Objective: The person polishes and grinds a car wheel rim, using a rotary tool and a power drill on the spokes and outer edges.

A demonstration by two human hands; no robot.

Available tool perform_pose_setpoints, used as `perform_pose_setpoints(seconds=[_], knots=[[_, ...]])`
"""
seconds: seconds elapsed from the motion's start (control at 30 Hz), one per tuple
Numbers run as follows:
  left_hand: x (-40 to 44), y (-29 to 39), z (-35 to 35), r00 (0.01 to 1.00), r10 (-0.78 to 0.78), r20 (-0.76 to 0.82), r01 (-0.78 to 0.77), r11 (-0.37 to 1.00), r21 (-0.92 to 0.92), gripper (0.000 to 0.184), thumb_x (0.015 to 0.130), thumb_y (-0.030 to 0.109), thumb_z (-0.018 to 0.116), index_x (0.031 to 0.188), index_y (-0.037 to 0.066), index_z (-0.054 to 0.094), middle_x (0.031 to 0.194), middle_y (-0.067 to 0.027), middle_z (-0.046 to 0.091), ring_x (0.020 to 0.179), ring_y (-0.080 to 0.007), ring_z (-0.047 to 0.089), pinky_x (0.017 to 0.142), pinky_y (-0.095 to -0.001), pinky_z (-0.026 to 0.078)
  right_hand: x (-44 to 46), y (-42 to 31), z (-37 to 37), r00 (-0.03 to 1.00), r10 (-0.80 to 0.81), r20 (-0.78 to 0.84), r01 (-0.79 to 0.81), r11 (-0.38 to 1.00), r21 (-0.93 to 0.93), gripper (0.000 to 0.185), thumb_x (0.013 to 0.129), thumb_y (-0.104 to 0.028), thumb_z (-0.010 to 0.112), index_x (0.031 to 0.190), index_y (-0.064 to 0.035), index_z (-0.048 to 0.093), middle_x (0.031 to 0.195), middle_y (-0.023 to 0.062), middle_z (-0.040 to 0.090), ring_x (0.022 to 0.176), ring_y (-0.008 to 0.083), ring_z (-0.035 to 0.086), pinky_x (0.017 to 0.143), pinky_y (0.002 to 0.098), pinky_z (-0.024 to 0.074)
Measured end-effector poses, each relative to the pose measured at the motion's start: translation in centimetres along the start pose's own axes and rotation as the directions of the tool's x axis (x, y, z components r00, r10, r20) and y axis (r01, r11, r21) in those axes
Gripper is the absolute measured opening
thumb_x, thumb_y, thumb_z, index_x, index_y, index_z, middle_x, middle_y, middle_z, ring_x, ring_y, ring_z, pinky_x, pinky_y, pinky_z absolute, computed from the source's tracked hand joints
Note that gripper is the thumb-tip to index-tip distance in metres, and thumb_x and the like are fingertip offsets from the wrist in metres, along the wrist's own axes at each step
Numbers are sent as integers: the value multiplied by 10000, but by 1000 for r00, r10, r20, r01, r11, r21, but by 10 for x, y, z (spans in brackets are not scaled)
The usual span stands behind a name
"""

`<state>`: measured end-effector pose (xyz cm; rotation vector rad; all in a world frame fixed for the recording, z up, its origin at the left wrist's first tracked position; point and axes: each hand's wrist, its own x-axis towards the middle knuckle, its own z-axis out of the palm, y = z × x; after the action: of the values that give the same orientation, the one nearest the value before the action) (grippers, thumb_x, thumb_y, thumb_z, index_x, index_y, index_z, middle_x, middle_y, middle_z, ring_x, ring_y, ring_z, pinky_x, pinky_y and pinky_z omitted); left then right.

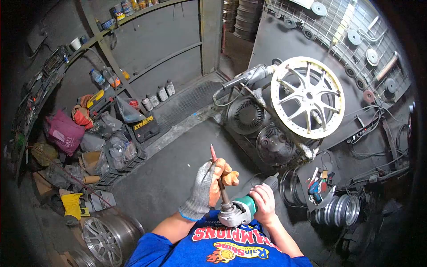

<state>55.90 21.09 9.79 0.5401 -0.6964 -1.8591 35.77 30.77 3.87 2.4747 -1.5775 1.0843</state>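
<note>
My left hand, in a grey and orange work glove, is closed around a thin rod with a pointed reddish tip. Below the glove, a metal shaft runs down to the head of a green and silver angle grinder. My bare right hand grips the green body of the grinder, held close in front of my blue shirt. Whether the rod and shaft are one piece is hidden by the glove. Ahead on the right, a white multi-spoke wheel rim rests tilted on a stand, apart from both hands.
Bags, a crate and a DeWalt box lie on the left. Several bottles line the far wall. Discs hang on a wire grid. Metal rims lie near the front left, and a small blue tool is at right.
</note>
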Motion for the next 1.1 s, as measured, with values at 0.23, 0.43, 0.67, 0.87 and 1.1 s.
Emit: perform_pose_setpoints(seconds=[0.23,0.43,0.67,0.87,1.1], knots=[[7,-18,19,836,-35,548,145,977,-158,378,996,411,502,889,50,529,726,-79,579,823,-261,635,956,-510,436,-29,13,-16,997,12,-75,-12,1000,-5,432,664,-76,688,1088,-55,609,1090,120,620,1067,320,597,996,503,443],[6,-32,61,809,-64,585,179,974,-140,467,1035,364,412,1261,-23,543,1136,-194,626,1059,-292,609,947,-390,447,-47,30,-39,981,180,70,-187,796,576,400,744,-89,705,1131,-48,612,1124,136,651,1145,307,597,1063,484,399],[6,-52,124,988,-5,156,-8,997,82,307,947,203,609,1073,-76,605,956,-204,677,880,-291,680,852,-412,529,-56,57,-63,945,137,298,-327,348,878,669,600,-84,878,1193,-79,568,1196,99,620,1172,249,579,1044,400,440],[0,-62,138,990,36,138,-62,980,189,199,882,59,648,998,-100,621,942,-196,675,864,-262,676,823,-378,538,-67,63,-72,971,94,222,-241,367,899,678,621,-65,861,1223,-87,550,1223,107,608,1196,292,563,1059,450,422],[-8,-67,141,995,-12,98,-15,963,268,185,860,33,669,1002,-77,628,939,-181,676,835,-258,683,777,-359,556,-75,75,-79,975,31,219,-211,430,878,665,633,-65,835,1232,-115,550,1238,119,604,1188,316,569,1048,466,431]])
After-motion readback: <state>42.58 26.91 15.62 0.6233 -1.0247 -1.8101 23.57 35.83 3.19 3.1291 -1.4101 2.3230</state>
